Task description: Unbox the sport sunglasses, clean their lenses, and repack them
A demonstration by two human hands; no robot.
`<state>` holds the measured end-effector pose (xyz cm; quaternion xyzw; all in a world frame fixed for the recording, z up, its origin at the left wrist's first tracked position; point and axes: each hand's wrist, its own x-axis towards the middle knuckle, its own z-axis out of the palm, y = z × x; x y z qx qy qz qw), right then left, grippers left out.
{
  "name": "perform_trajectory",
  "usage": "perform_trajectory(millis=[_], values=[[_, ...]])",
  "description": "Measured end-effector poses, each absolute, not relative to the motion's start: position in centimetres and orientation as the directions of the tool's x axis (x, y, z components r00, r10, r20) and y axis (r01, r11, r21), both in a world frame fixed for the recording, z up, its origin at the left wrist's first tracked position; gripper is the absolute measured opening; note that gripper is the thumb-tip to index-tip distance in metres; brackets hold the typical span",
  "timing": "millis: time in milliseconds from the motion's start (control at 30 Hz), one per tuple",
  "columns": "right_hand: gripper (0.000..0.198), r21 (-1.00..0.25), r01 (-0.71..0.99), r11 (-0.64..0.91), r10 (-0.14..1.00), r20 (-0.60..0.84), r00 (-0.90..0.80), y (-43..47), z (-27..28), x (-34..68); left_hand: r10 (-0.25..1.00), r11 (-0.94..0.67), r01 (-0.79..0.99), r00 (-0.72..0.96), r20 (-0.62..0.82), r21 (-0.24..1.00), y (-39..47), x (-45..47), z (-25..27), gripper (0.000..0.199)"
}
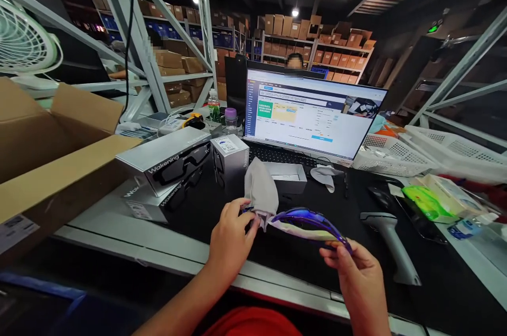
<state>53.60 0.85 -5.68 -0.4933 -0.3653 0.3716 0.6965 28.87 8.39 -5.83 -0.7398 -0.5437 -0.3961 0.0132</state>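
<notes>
My right hand pinches one end of a pair of sunglasses with a blue-purple frame. The glasses stretch left, their other end meeting the mouth of a light grey cloth pouch. My left hand is closed on the pouch at its opening. Whether part of the glasses sits inside the pouch is hard to tell. An open white box lies just beyond the pouch. Left of it stand a small upright glasses box and two stacked "Wakening" boxes.
A barcode scanner lies on the black mat at right, near a mouse and a green packet. Another grey cloth lies below the monitor. An open cardboard carton borders the left; a white basket stands at right.
</notes>
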Motion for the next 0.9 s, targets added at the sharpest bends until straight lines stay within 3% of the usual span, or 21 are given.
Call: perform_trajectory(millis=[133,233,300,367,433,500,600,767,900], values=[[0.028,-0.957,-0.091,0.277,0.863,0.205,0.462,-0.1,-6.8,52.4,0.813,-0.531,0.557,0.121,0.57,0.639,9.0,28.5,-6.2,0.013],[0.015,-0.925,0.145,0.351,0.827,0.379,0.415,-0.5,-7.3,51.9,0.815,-0.558,0.424,0.119,0.567,0.713,8.8,28.3,-6.5,0.015],[0.005,-0.797,0.409,0.444,0.743,0.583,0.328,-0.8,-7.4,51.7,0.81,-0.562,0.414,0.102,0.577,0.716,8.5,28.2,-6.5,0.021],[0.021,-0.587,0.614,0.527,0.626,0.757,0.187,-1.0,-7.5,51.7,0.796,-0.573,0.438,0.096,0.598,0.692,8.2,28.3,-6.1,0.027],[0.039,-0.419,0.705,0.572,0.542,0.838,0.058,-1.2,-7.9,51.6,0.787,-0.574,0.476,0.096,0.61,0.666,7.9,28.4,-5.6,0.031],[0.05,-0.332,0.744,0.58,0.512,0.859,-0.016,-1.5,-8.7,51.4,0.799,-0.559,0.499,0.111,0.591,0.662,7.9,28.5,-5.1,0.033],[0.054,-0.328,0.776,0.539,0.518,0.856,0.001,-2.2,-10.3,51.0,0.835,-0.531,0.506,0.175,0.522,0.68,8.1,28.7,-4.8,0.026],[0.042,-0.422,0.732,0.535,0.564,0.823,0.063,-3.2,-12.3,50.5,0.83,-0.549,0.466,0.208,0.517,0.694,8.6,29.0,-4.9,0.019],[0.037,-0.373,0.703,0.606,0.533,0.846,-0.011,-2.1,-11.5,50.4,0.78,-0.625,0.385,0.274,0.563,0.679,8.8,28.8,-4.5,0.025]])
